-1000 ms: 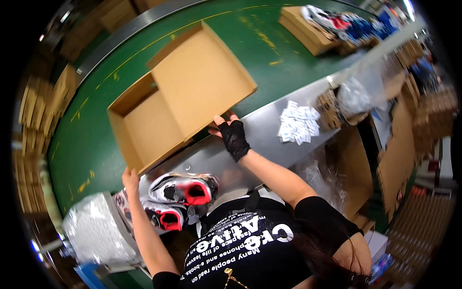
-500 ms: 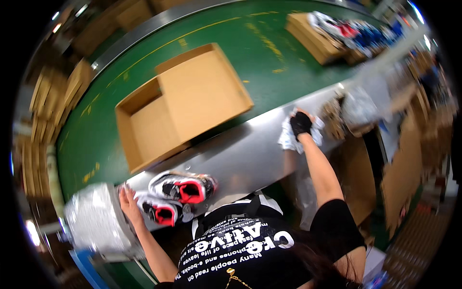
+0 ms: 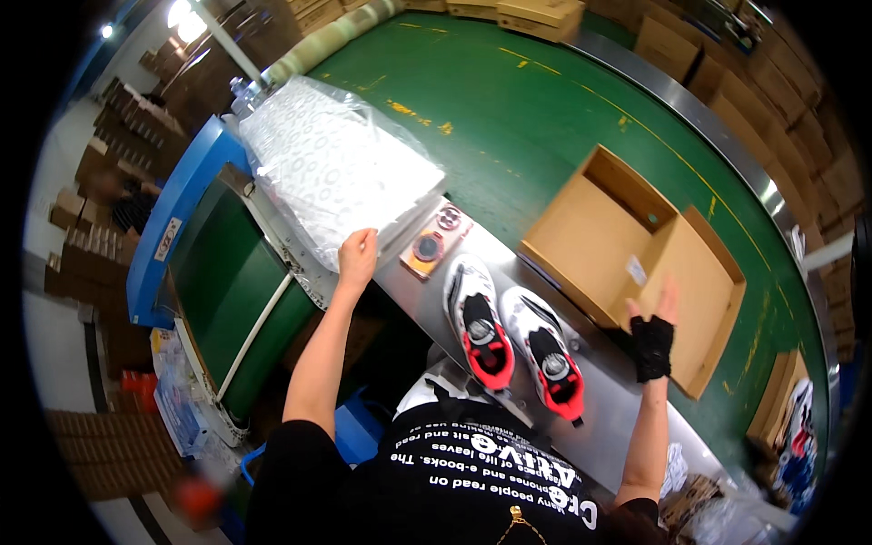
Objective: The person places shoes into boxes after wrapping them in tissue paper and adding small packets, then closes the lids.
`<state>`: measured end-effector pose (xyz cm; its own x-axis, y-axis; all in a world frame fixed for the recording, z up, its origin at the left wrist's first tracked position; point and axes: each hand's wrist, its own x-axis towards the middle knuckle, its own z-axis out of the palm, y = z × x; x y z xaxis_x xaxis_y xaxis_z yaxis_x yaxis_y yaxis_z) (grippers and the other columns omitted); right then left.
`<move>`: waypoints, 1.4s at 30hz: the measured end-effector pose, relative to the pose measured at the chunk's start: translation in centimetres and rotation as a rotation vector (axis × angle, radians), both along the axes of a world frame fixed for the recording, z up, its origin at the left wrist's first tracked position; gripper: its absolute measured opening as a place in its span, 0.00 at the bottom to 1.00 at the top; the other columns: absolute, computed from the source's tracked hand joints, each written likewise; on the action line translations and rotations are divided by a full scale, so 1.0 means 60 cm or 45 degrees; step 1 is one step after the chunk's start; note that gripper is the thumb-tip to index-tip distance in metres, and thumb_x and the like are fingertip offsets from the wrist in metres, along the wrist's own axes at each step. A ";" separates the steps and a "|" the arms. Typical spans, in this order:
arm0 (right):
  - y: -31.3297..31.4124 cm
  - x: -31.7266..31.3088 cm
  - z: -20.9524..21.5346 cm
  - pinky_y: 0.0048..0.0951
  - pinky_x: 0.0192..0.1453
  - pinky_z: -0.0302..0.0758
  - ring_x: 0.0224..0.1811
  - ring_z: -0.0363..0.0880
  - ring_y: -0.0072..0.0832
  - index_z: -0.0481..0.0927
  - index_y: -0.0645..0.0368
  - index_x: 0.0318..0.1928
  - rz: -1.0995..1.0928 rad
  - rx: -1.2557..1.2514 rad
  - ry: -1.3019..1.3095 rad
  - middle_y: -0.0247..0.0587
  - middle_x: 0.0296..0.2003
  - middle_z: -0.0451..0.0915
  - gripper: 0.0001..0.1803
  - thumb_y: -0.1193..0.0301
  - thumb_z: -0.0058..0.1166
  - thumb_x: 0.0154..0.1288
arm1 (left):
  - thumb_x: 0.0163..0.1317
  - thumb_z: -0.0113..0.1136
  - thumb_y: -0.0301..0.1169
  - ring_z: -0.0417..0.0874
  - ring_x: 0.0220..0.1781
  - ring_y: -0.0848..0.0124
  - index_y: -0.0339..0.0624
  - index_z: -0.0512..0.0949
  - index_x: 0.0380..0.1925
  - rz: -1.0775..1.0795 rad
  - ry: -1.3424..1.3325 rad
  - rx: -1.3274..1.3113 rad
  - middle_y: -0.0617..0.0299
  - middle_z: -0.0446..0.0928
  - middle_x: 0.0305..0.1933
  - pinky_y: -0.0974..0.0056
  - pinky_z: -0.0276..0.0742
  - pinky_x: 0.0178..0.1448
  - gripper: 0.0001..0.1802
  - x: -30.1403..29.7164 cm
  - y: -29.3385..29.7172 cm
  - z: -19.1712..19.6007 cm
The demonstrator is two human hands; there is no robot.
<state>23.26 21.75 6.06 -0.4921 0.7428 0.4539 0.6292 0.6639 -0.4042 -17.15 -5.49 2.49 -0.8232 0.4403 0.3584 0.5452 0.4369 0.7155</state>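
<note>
My left hand (image 3: 357, 259) is closed at the near edge of a plastic-covered stack of white patterned sheets (image 3: 336, 163). Whatever its fingers pinch, if anything, cannot be made out. My right hand (image 3: 654, 338), in a black fingerless glove, has its fingers spread over the open brown cardboard box (image 3: 627, 271), slightly blurred. Between my hands, a white sneaker with red lining (image 3: 479, 322) and its matching sneaker (image 3: 543, 350) stand side by side on the metal ledge (image 3: 595, 422). A small flat pinkish piece with two dark round shapes (image 3: 436, 240) lies beside the stack.
Beyond the ledge runs a green belt surface (image 3: 509, 100) with yellow marks. At left is a blue-framed conveyor (image 3: 195, 218). Crumpled white paper (image 3: 674, 470) lies by my right forearm. A cardboard box (image 3: 779, 400) sits farther right; more cartons (image 3: 540, 16) stand at the back.
The view has turned left. My right hand has left the crumpled white paper and is over the box. My left hand has gone from beside the sneakers to the stack's edge, its fingers now closed.
</note>
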 end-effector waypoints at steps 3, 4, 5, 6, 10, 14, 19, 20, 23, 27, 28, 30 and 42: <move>-0.018 -0.110 -0.026 0.42 0.56 0.60 0.52 0.65 0.45 0.58 0.52 0.60 0.236 -0.386 -0.328 0.51 0.46 0.71 0.36 0.63 0.56 0.49 | 0.54 0.55 0.41 0.74 0.39 0.59 0.36 0.76 0.35 -0.068 0.026 -0.144 0.51 0.75 0.34 0.61 0.67 0.42 0.18 -0.107 0.022 -0.015; -0.024 -0.139 -0.032 0.42 0.54 0.62 0.50 0.66 0.46 0.59 0.50 0.59 0.268 -0.498 -0.435 0.52 0.45 0.71 0.34 0.64 0.55 0.49 | 0.52 0.56 0.43 0.72 0.42 0.59 0.38 0.75 0.37 -0.027 0.110 -0.342 0.52 0.73 0.37 0.59 0.64 0.45 0.20 -0.131 0.028 -0.019; -0.030 -0.164 -0.045 0.42 0.52 0.64 0.49 0.68 0.46 0.61 0.48 0.58 0.294 -0.611 -0.539 0.53 0.43 0.72 0.32 0.65 0.53 0.50 | 0.50 0.57 0.45 0.69 0.45 0.60 0.40 0.74 0.39 0.008 0.196 -0.541 0.53 0.72 0.40 0.58 0.61 0.49 0.22 -0.154 0.034 -0.023; -0.034 -0.177 -0.055 0.42 0.50 0.66 0.47 0.69 0.47 0.62 0.46 0.57 0.296 -0.725 -0.651 0.53 0.41 0.73 0.30 0.66 0.52 0.51 | 0.49 0.59 0.48 0.67 0.48 0.60 0.42 0.74 0.41 0.020 0.275 -0.732 0.54 0.70 0.43 0.56 0.58 0.52 0.25 -0.172 0.049 -0.025; -0.038 -0.193 -0.076 0.44 0.41 0.69 0.38 0.73 0.45 0.66 0.43 0.54 0.236 -0.574 -0.585 0.51 0.31 0.76 0.24 0.72 0.45 0.54 | 0.46 0.60 0.50 0.63 0.48 0.58 0.45 0.72 0.35 -0.115 0.053 -0.899 0.58 0.67 0.41 0.54 0.52 0.54 0.23 -0.235 0.052 -0.007; -0.050 -0.212 -0.057 0.40 0.48 0.68 0.44 0.71 0.46 0.66 0.46 0.55 0.203 -0.670 -0.638 0.52 0.40 0.75 0.26 0.75 0.46 0.52 | 0.53 0.55 0.42 0.73 0.30 0.60 0.39 0.71 0.24 -0.182 -0.188 -0.468 0.56 0.73 0.23 0.58 0.66 0.35 0.16 -0.326 0.019 -0.025; -0.078 -0.235 -0.024 0.40 0.57 0.61 0.53 0.64 0.47 0.60 0.53 0.58 0.206 -0.470 -0.548 0.53 0.50 0.68 0.35 0.69 0.56 0.47 | 0.62 0.47 0.33 0.68 0.12 0.80 0.38 0.67 0.25 -0.313 -0.246 0.145 0.65 0.64 0.11 0.72 0.62 0.16 0.10 -0.298 0.098 0.210; -0.093 -0.250 -0.011 0.40 0.58 0.60 0.55 0.63 0.47 0.59 0.55 0.59 0.223 -0.366 -0.500 0.54 0.52 0.66 0.37 0.68 0.58 0.46 | 0.63 0.46 0.33 0.65 0.10 0.81 0.38 0.66 0.27 -0.486 -0.288 0.277 0.69 0.64 0.12 0.74 0.60 0.14 0.10 -0.281 0.118 0.245; -0.120 -0.321 0.086 0.38 0.59 0.59 0.57 0.61 0.45 0.52 0.61 0.61 0.524 -0.693 0.068 0.55 0.55 0.62 0.46 0.61 0.62 0.44 | 0.63 0.45 0.31 0.66 0.13 0.81 0.39 0.66 0.27 -0.795 -0.520 0.462 0.69 0.65 0.17 0.75 0.63 0.15 0.09 -0.163 0.214 0.280; -0.109 -0.357 0.104 0.34 0.57 0.61 0.56 0.63 0.37 0.50 0.61 0.61 0.326 -0.847 0.751 0.50 0.54 0.63 0.44 0.61 0.60 0.47 | 0.62 0.48 0.31 0.72 0.23 0.80 0.37 0.66 0.31 -1.182 -0.684 0.395 0.67 0.67 0.21 0.74 0.69 0.26 0.08 0.021 0.340 0.252; -0.084 -0.346 0.096 0.32 0.57 0.60 0.54 0.64 0.33 0.54 0.61 0.60 0.141 -0.667 0.809 0.47 0.52 0.66 0.40 0.64 0.59 0.49 | 0.62 0.49 0.32 0.74 0.27 0.79 0.36 0.67 0.33 -1.258 -0.856 0.332 0.66 0.69 0.23 0.75 0.70 0.30 0.09 0.078 0.364 0.269; -0.033 -0.304 0.082 0.30 0.49 0.67 0.44 0.70 0.29 0.65 0.61 0.53 -0.185 -0.797 1.176 0.42 0.42 0.73 0.26 0.68 0.54 0.52 | 0.61 0.50 0.31 0.75 0.34 0.73 0.34 0.68 0.38 -1.436 -0.932 0.499 0.58 0.72 0.33 0.72 0.72 0.39 0.11 0.157 0.426 0.234; 0.052 0.287 -0.059 0.32 0.47 0.68 0.41 0.71 0.39 0.66 0.66 0.46 -1.850 0.315 0.777 0.49 0.40 0.72 0.30 0.65 0.63 0.44 | 0.37 0.63 0.57 0.49 0.65 0.48 0.45 0.58 0.58 -1.525 0.598 -0.952 0.43 0.54 0.61 0.34 0.42 0.59 0.50 0.141 0.396 0.118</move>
<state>40.47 24.86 2.50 0.8295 0.2788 0.4839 0.5486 -0.2444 -0.7995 -8.70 18.29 9.57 0.2760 0.9528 -0.1268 0.9487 -0.2489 0.1949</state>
